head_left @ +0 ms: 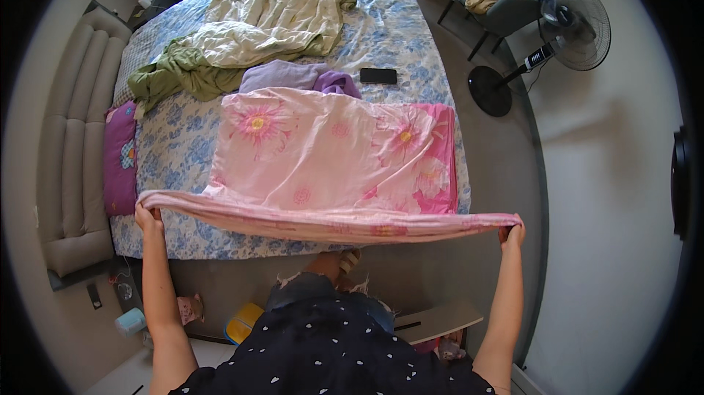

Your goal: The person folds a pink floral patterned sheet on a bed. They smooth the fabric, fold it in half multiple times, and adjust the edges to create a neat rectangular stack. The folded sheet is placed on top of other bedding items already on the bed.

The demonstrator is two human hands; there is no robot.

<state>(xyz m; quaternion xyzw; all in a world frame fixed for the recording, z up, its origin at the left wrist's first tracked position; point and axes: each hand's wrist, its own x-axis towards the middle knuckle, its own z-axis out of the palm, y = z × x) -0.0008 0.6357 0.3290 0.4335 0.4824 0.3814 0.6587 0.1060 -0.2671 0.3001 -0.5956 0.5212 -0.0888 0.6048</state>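
A pink floral bed cover [330, 158] lies partly on the bed, its near edge lifted and stretched between my hands. My left hand [148, 216] grips one corner at the left, beside the purple pillow. At the right, beyond the mattress side, my right hand [512, 232] is closed on the other corner. The raised edge sags a little in the middle. Just behind the cover lie a folded lilac cloth [280, 76] and a purple cloth [336, 83]. A black smartphone [378, 76] rests on the blue floral bedsheet [401, 37].
A crumpled green and cream quilt [264, 37] covers the far part of the bed. The padded headboard [82, 136] stands left. At right are a standing fan [489, 91], a chair [509, 12] and the wall. An open drawer [440, 322] and a yellow bin [243, 322] are near my legs.
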